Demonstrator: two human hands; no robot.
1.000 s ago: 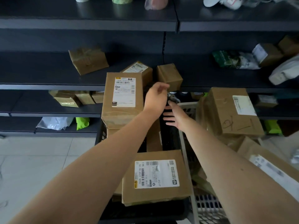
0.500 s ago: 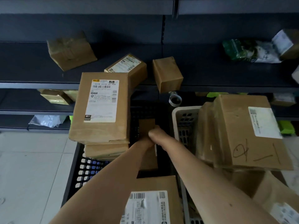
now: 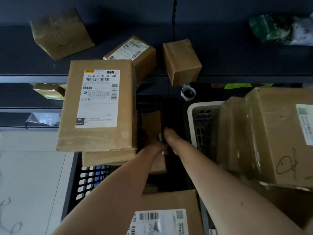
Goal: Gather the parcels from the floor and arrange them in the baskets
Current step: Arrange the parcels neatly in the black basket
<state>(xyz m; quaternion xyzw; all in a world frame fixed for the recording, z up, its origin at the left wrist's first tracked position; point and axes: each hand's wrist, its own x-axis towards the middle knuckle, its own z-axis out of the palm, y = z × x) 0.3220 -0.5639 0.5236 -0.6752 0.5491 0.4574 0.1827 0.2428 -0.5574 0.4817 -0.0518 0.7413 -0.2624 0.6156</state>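
Observation:
Both my arms reach down into the black basket (image 3: 72,182). My left hand (image 3: 153,145) and my right hand (image 3: 171,139) close together on a narrow brown parcel (image 3: 151,123) standing on edge in the basket's dark middle; the fingertips are lost in shadow. A large labelled parcel (image 3: 100,106) tops a stack at the basket's left side. Another labelled parcel (image 3: 169,216) lies at its near end. To the right, the white basket (image 3: 198,106) holds a big carton (image 3: 277,138) with pen marks.
A dark shelf unit (image 3: 33,78) stands just behind the baskets with three brown boxes (image 3: 61,33) (image 3: 133,51) (image 3: 182,61) and a green bag (image 3: 271,29). A tape roll (image 3: 188,93) sits below the shelf edge. Pale tiled floor (image 3: 30,184) lies to the left.
My hands dropped from shelf height into the black basket and closed on the narrow parcel. My view tilted down and moved closer to the baskets.

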